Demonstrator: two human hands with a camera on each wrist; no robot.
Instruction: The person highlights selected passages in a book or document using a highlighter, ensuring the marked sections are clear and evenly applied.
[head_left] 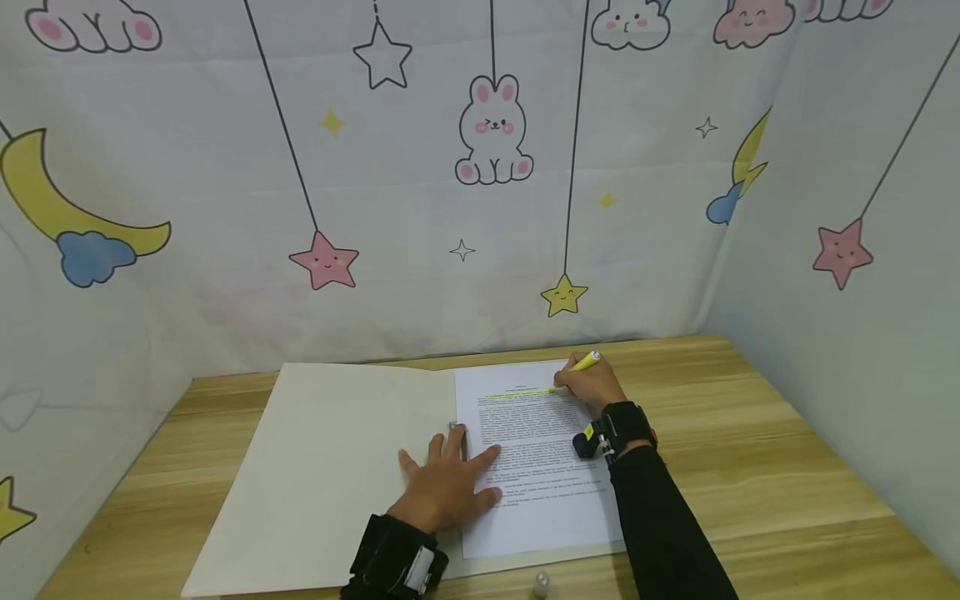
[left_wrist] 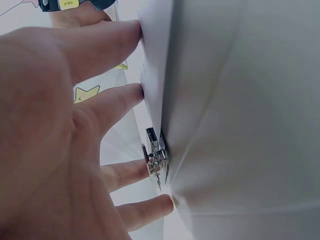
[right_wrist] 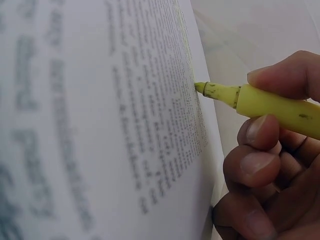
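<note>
A yellow highlighter [head_left: 587,361] is pinched between the thumb and fingers of my right hand [head_left: 596,385]. Its tip [right_wrist: 200,87] touches the printed sheet [head_left: 543,521] near the upper lines, where yellow marking runs across the text. My left hand [head_left: 442,487] lies with fingers spread, thumb and index finger on the sheet's left side, the other fingers toward the fold of the open cream folder [head_left: 322,475]. By those fingertips, a metal clip [left_wrist: 156,157] stands at the folder's spine, partly hidden in the head view.
The folder lies on a wooden table [head_left: 750,467]. A small pale object [head_left: 542,583], its kind unclear, stands at the table's front, below the sheet. Cartoon-printed cloth [head_left: 420,317] walls in the back and sides. Dark wrist-worn devices sit on both wrists.
</note>
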